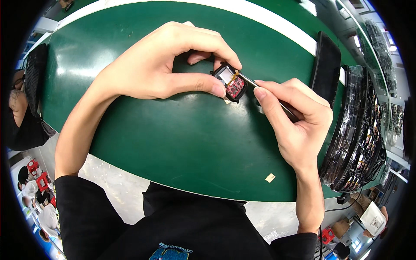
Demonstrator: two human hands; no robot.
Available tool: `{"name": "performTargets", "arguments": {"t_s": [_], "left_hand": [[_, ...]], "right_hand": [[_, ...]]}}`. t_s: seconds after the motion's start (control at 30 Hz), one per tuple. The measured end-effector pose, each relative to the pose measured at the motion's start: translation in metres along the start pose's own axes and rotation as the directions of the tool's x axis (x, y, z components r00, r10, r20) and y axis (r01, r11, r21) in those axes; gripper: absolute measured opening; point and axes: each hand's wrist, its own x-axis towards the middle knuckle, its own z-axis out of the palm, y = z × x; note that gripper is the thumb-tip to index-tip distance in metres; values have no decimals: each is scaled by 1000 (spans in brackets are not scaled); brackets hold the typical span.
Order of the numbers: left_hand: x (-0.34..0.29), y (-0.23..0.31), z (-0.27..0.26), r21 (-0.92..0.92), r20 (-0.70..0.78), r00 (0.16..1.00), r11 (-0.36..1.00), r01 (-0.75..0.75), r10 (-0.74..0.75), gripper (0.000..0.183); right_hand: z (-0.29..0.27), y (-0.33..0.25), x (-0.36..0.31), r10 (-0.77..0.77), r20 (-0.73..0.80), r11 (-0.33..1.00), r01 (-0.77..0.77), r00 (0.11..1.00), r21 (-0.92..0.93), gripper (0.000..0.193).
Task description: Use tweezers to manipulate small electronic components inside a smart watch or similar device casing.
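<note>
Green tabletop (pixel 186 147) lies beneath the black device (pixel 232 82); red stools (pixel 42 181) stand farther off.

the electronic module (pixel 230 82) has a black casing (pixel 242 96), a red circuit board (pixel 235 89) and amber tape (pixel 234 77); the tweezers (pixel 248 79) are silvery; the tabletop (pixel 186 143) is green, the shirt (pixel 190 221) black with a blue print (pixel 169 254).

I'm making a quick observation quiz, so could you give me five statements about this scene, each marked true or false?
1. The left hand holds a small black housing. True.
2. The right hand grips a slim metal tool. True.
3. The tool's tip points away from the housing. False: it points at the housing.
4. Plastic trays are stacked on the right of the tabletop. True.
5. The tabletop is red. False: it is green.
</note>
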Motion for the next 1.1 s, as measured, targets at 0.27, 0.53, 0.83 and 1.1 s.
{"name": "performTargets", "arguments": {"t_s": [0.27, 0.53, 0.83, 1.1], "left_hand": [[0, 1, -1, 3, 41, 999, 1000, 14, -14, 50], [1, 0, -2, 13, 38, 999, 1000, -21, 21, 49], [-1, 3, 5, -10, -1, 1000, 1000, -14, 14, 45], [1, 1, 7, 13, -2, 996, 996, -85, 85, 41]], "right_hand": [[-2, 0, -1, 56, 21, 998, -56, 998, -3, 12], [-1, 2, -1, 27, 25, 1000, -27, 999, -8, 13], [-4, -8, 1, 50, 70, 998, -47, 996, -50, 12], [1, 1, -1, 46, 27, 999, -46, 999, -14, 13]]}}
